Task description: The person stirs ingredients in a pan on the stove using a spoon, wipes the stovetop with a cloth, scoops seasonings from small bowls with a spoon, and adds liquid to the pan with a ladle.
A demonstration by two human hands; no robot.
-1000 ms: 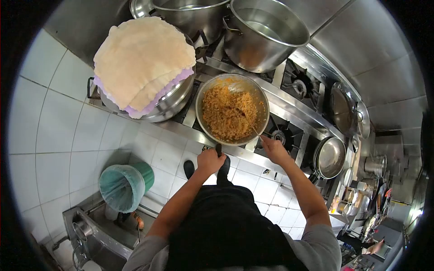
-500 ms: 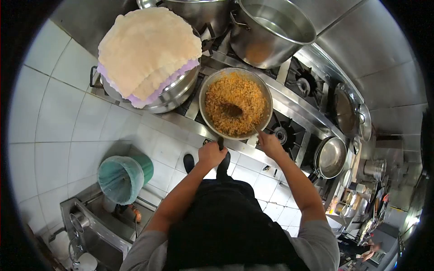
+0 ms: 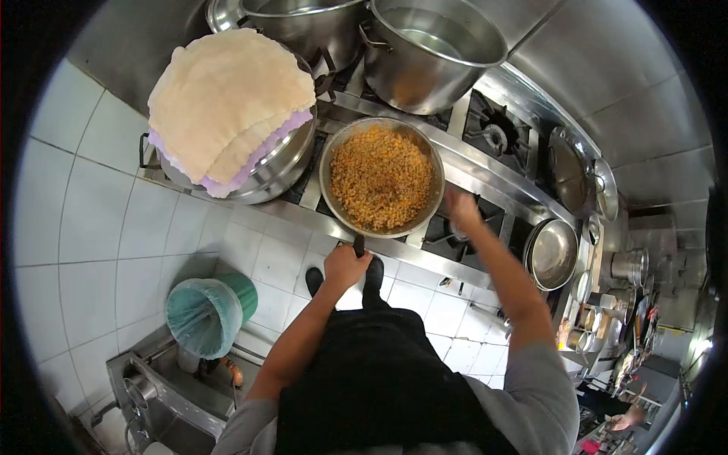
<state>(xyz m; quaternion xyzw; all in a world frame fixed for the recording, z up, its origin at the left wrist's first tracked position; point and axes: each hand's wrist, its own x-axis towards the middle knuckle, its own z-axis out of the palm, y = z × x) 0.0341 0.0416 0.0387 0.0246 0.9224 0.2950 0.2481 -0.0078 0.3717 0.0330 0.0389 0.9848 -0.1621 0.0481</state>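
Note:
A round metal frying pan holds crumbly orange-brown food over the front of the stove. My left hand is wrapped round the pan's dark handle. To the right of the pan, above a front burner, is my right hand. Motion smears its fingers, so I cannot make out whether anything is in them. The food's surface is fairly level, and no utensil shows in it.
Left of the pan, round flat dough-like sheets lie over a purplish layer on a large pot. A tall pot with liquid stands behind. Stacked pans sit at the right. A lined green bin stands lower left.
My right hand has moved up and right, away from the pan's lower-right rim. The dark hollow in the food is gone. My left hand keeps its hold on the handle.

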